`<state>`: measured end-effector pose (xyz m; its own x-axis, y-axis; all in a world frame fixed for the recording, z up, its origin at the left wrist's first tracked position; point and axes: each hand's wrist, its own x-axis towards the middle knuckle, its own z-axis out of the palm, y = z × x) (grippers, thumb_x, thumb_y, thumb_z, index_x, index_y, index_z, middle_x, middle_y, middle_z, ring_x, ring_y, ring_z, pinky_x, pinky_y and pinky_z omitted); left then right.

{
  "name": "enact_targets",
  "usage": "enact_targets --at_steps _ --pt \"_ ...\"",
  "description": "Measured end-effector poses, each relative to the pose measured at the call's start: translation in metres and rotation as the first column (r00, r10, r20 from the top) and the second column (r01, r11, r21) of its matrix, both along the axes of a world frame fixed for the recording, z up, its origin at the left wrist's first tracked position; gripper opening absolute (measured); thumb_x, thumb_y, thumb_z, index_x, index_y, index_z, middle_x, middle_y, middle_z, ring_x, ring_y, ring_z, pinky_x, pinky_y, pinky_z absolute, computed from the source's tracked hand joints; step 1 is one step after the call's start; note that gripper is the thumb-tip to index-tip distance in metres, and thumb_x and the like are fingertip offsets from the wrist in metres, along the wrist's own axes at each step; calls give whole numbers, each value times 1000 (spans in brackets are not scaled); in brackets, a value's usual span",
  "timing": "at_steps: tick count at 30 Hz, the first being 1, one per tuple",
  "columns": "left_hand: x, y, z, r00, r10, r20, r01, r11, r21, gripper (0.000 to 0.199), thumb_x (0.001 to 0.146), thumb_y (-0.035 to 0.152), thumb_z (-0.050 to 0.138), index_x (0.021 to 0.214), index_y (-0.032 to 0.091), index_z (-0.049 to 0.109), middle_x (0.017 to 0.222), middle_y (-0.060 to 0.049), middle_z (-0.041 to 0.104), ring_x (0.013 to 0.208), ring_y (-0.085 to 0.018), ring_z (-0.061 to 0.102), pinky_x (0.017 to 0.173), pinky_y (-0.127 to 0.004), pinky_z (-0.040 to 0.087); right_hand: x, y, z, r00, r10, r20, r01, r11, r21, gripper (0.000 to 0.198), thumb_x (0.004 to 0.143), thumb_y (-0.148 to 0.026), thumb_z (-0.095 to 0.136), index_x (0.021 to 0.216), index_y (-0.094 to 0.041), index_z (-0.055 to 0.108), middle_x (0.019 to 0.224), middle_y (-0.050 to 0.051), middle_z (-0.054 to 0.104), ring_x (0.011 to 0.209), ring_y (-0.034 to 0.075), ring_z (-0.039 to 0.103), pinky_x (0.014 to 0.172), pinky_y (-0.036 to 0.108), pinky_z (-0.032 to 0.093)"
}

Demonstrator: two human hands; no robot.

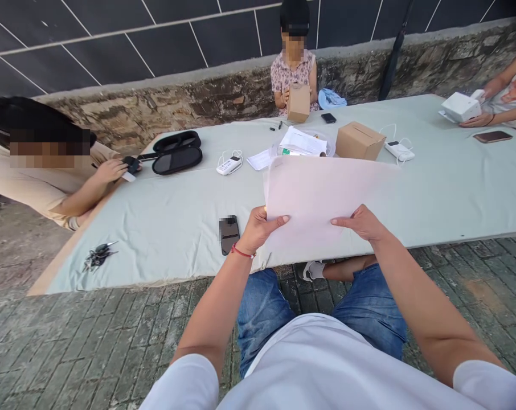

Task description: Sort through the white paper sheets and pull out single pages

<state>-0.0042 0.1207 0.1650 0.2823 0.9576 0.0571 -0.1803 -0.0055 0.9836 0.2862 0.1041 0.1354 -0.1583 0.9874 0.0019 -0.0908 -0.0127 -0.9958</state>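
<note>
Sheets of white paper (326, 188) are held up in front of me over the near edge of the table. My left hand (260, 228) grips their lower left side, thumb on the face turned to me and fingers behind. On the lower edge, further right, my right hand (360, 222) pinches the same sheets, its fingers mostly hidden behind them. A second sheet shows at the left margin, so there is more than one. Just left of my left hand lies a dark smartphone (229, 234) on the cloth.
On the cloth-covered table (155, 228) are keys (98, 256), a black case (177, 152), white corded devices (230, 164), a cardboard box (359, 141) and papers (303, 141). Three people sit around it: one holds a carton (299, 102), another a white box (461, 107), the third a small dark object.
</note>
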Motion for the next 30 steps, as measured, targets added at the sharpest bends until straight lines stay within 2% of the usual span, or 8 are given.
enact_targets --at_steps 4,8,12,16,19,23,26,30 --pt "-7 22 6 997 -60 -42 63 996 66 55 56 22 88 108 15 72 113 -9 71 119 -33 58 102 -46 48 -4 23 13 998 51 44 -56 992 111 56 61 -30 87 113 -20 70 113 5 71 114 27 62 104 49 47" --pt "-10 30 -32 997 -30 -65 27 998 -57 65 54 18 88 115 14 68 121 -14 67 118 -32 59 104 -47 45 -5 32 -12 970 167 177 -172 985 14 49 64 -32 85 109 -18 71 108 6 73 110 27 64 106 54 43" --pt "-11 31 -62 996 -59 -70 52 994 -96 53 58 20 86 107 12 70 116 -15 69 116 -31 60 105 -46 43 -8 36 -29 968 144 206 -146 989 -4 54 62 -33 86 112 -20 71 112 6 72 110 28 64 105 54 45" --pt "-14 31 -56 993 -28 -116 17 995 -94 47 56 19 86 101 13 72 108 -13 72 112 -30 61 103 -44 45 -12 39 -17 972 78 220 -86 996 28 43 64 -35 85 103 -22 74 107 6 73 105 28 66 101 53 49" --pt "-17 32 -50 991 -14 -134 8 999 -48 54 56 20 86 108 14 71 112 -13 71 112 -31 60 101 -45 46 -14 42 -9 974 96 203 -114 991 75 49 66 -37 83 111 -23 71 114 5 71 110 28 64 104 52 46" --pt "-17 32 -67 987 -64 -150 51 995 -85 64 58 25 86 117 13 65 124 -15 66 117 -31 58 104 -47 44 -14 44 -22 956 176 236 -190 981 37 62 65 -39 84 122 -20 65 123 7 67 116 27 61 106 50 45" --pt "-12 30 -84 969 -62 -241 22 986 -166 62 63 35 84 118 13 64 128 -16 64 121 -29 56 106 -46 42 -13 44 -34 942 151 300 -153 988 -16 63 66 -41 83 123 -21 65 126 9 66 118 28 59 107 48 44" --pt "-6 22 -80 982 -3 -188 -29 985 -170 60 69 41 80 121 16 64 126 -13 66 121 -28 57 107 -44 42 -6 36 -28 954 141 264 -147 989 2 54 73 -44 78 121 -22 67 122 8 68 116 29 60 103 46 47"
